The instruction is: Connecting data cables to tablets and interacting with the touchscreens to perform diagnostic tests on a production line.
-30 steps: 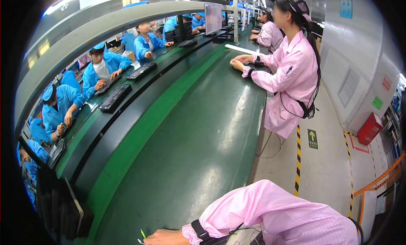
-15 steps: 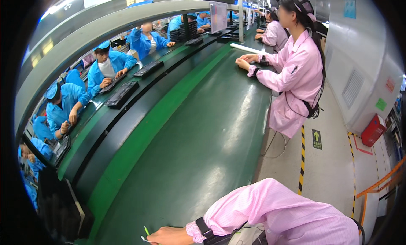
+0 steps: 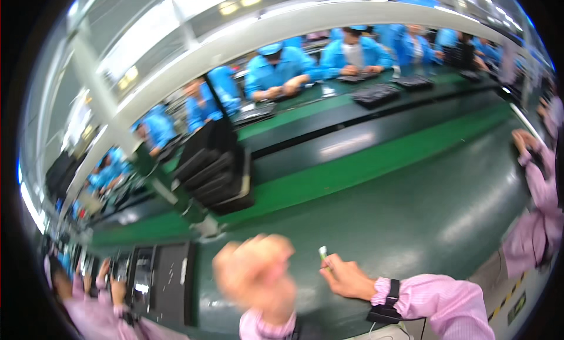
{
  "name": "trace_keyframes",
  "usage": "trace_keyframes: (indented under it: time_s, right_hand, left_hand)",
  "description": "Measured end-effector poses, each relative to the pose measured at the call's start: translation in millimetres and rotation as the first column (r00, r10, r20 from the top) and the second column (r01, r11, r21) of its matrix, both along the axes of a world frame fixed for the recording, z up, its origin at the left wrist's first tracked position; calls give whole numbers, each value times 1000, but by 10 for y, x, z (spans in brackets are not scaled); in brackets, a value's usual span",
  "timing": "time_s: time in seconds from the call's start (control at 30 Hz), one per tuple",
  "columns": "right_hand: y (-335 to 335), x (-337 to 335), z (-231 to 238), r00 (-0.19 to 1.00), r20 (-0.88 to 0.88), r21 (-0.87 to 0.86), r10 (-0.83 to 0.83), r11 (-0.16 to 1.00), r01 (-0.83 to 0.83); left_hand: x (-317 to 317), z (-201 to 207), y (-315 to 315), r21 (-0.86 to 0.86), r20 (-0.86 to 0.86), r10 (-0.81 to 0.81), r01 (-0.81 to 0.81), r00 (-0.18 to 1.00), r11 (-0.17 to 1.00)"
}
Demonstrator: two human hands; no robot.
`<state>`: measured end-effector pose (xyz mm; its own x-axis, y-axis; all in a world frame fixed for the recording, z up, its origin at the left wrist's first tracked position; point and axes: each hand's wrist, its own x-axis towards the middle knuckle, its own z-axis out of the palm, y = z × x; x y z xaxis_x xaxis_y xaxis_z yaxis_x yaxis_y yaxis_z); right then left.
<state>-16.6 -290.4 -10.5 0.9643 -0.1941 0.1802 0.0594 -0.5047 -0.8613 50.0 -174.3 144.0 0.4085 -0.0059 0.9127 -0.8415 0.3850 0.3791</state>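
My right hand (image 3: 351, 277) is over the green work surface (image 3: 405, 222), its fingers closed around a thin green stick with a white tip (image 3: 323, 253). The stick's lower part is hidden in the fingers. To its left, my left hand (image 3: 255, 272) is raised in front of the surface and smeared by motion. Its fingers look curled, but whether they hold anything does not show. Both wrists come out of pink striped sleeves, and a black band circles the right wrist.
Left of my hands lies a dark tray (image 3: 187, 281) with small white strips. Beyond it stand a stack of black trays (image 3: 220, 181) and a metal post (image 3: 158, 184). Across the line, people in blue work at black units (image 3: 376, 96). People in pink sit on both sides.
The view has swung to the left, bringing the black stack, the post and the dark tray into sight. My left hand has come into view. The green stick remains in my right hand.
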Motion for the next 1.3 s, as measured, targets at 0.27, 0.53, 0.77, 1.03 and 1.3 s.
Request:
trace_keyframes:
  time_s: [0.27, 0.53, 0.77, 1.03, 1.3]
  right_hand:
    - [57, 75, -39, 998, -40, 56, -44, 997, 46]
    - [-42, 22, 2, 994, -26, 81, -103, 991, 104]
    - [-21, 96, -12, 998, -10, 120, -69, 990, 70]
    - [-10, 63, 38, 997, 45, 94, -55, 994, 51]
    - [-26, 80, -28, 997, 63, 94, -41, 995, 35]
  left_hand:
    - [611, -1498, 18, -361, -932, -278, 537, -233, 762]
    - [501, -1579, -67, -416, -907, -321, 704, -274, 575]
    - [536, -1590, -33, -361, -928, -287, 753, -236, 550]
    - [492, -1604, -21, -324, -938, -293, 770, -186, 550]
    - [499, -1626, -26, -290, -950, -269, 774, -161, 562]
